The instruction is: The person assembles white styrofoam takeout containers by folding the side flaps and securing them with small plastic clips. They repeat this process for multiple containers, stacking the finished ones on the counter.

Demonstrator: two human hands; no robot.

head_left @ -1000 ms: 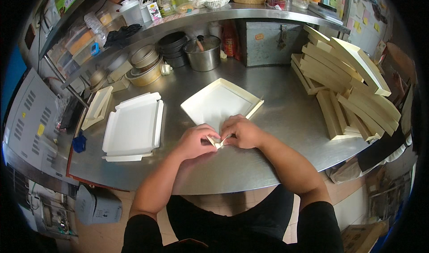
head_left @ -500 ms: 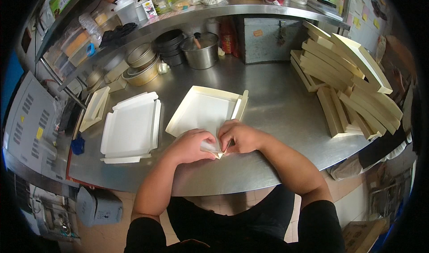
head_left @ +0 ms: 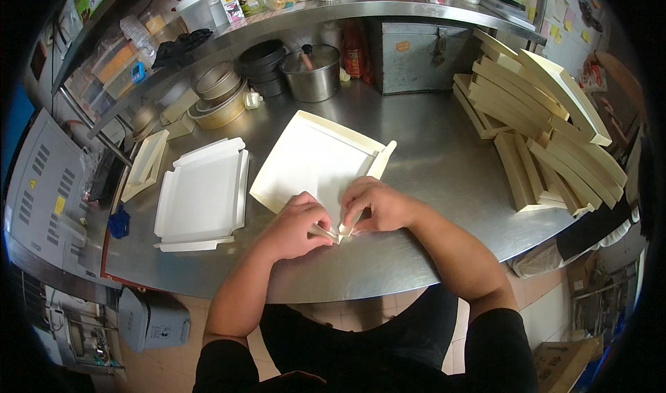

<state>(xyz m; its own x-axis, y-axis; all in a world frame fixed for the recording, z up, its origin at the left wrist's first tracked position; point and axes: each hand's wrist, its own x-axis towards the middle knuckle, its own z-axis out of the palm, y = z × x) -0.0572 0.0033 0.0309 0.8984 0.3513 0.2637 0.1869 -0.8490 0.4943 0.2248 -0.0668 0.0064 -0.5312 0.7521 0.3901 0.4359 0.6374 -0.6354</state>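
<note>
Cream cardboard tray (head_left: pixel 312 160) lies flat at the centre of the frame on the steel surface (head_left: pixel 430 178), one side flap (head_left: pixel 382 160) standing up at its right edge. Both hands meet at the tray's near corner: the left hand (head_left: pixel 295 225) has its fingers curled and pinched on the corner flap, and the right hand (head_left: pixel 378 204) is curled too, fingertips (head_left: pixel 345 225) pressing the same fold, so the two hands touch there. Left of centre, a finished white tray (head_left: pixel 201 195) sits apart from the one being worked, and a smaller flat piece (head_left: pixel 146 164) lies further left. Over on the right of the frame, a tall pile of cardboard trays (head_left: pixel 541 129) leans in rows. Upper centre, a metal pot (head_left: pixel 313 74) stands just beside a grey metal box (head_left: pixel 416 56), with stacked round tins (head_left: pixel 220 95) to their left.
</note>
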